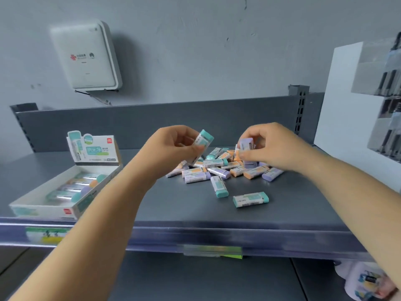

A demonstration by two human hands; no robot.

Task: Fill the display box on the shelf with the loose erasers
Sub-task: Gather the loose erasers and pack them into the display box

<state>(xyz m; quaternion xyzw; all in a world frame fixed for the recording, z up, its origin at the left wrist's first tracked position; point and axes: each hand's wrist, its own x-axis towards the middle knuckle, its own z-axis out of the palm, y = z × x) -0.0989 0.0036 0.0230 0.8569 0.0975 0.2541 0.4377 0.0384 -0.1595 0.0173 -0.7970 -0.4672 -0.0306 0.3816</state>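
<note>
Two hands pinching erasers: left hand [173, 146] on teal eraser [200, 146], right hand [269, 146] on purple eraser [246, 146]; probably light, firm, slick-sleeved, best gripped across long sides.

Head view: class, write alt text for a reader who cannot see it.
Over a grey shelf, the left hand holds a teal eraser while the right hand lifts a purple eraser from a loose pile. A partly filled display box sits left.
</note>
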